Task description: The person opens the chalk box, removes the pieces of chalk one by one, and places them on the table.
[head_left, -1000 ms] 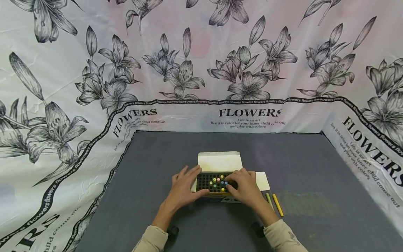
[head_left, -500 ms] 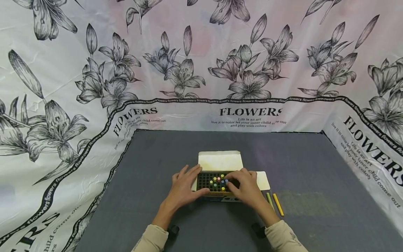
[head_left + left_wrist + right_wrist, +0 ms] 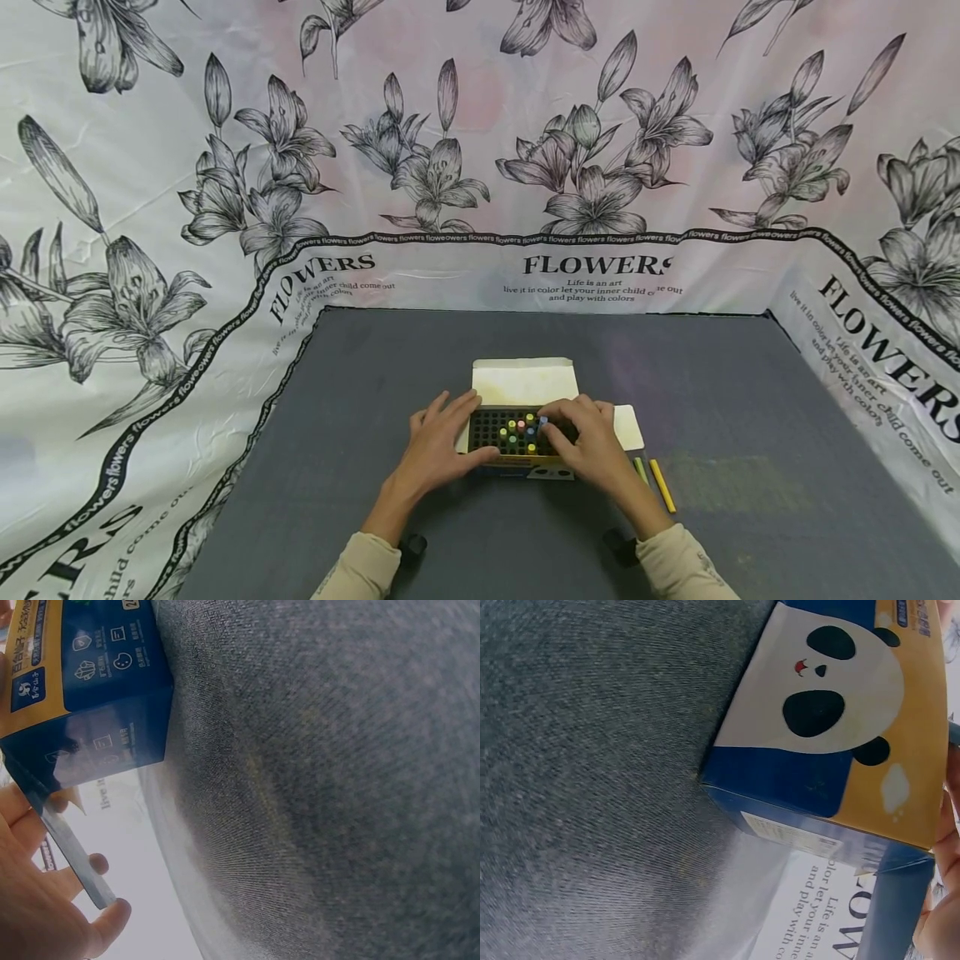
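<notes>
In the head view, an open chalk box (image 3: 517, 461) sits on the table, its black holed insert (image 3: 483, 421) bearing several coloured chalk sticks (image 3: 521, 427). My right hand (image 3: 592, 437) pinches a blue chalk stick (image 3: 543, 422) by its top between thumb and forefinger, over the insert's right half. My left hand (image 3: 435, 446) rests at the box's left end with fingers spread, thumb on the front edge and fingertips by the back left corner. The left wrist view shows its fingers (image 3: 66, 881) beside the box's side flap (image 3: 75, 851). A panda face decorates the box front (image 3: 889, 712).
The box's white lid (image 3: 523, 381) stands folded back behind it, and a side flap (image 3: 628, 427) sticks out at the right. A green chalk (image 3: 640, 468) and a yellow chalk (image 3: 663, 485) lie on the grey table (image 3: 375, 358). A flowered cloth (image 3: 442, 275) hangs behind.
My right hand has moved slightly up and to the right, and the blue chalk stands higher above the insert. The left hand has stayed in place.
</notes>
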Available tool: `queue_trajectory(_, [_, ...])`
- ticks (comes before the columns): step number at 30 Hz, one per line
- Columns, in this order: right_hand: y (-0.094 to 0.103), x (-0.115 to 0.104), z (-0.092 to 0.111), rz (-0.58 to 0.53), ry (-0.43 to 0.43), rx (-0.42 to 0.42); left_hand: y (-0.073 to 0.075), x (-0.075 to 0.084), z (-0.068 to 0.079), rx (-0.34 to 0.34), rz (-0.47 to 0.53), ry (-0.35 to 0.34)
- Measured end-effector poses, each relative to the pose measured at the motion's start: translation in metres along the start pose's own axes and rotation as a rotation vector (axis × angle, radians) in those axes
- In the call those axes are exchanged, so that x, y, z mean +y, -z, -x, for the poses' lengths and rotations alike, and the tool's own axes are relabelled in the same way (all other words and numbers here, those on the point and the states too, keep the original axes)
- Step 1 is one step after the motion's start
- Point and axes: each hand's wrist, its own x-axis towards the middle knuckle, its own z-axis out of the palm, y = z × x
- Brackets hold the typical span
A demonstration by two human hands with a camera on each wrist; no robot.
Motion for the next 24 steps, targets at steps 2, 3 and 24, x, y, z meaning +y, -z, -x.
queue_trajectory(2, [0.001,0.0,-0.001,-0.001,0.017,0.015,0.0,0.0,0.0,-0.001,0.003,-0.001])
queue_trajectory(3, [0.001,0.0,-0.002,-0.001,0.024,0.022,0.0,0.0,0.0,0.0,0.006,-0.001])
queue_trajectory(24, [0.046,-0.002,-0.004,-0.169,0.0,0.253,0.001,0.001,0.001,-0.006,0.024,-0.004])
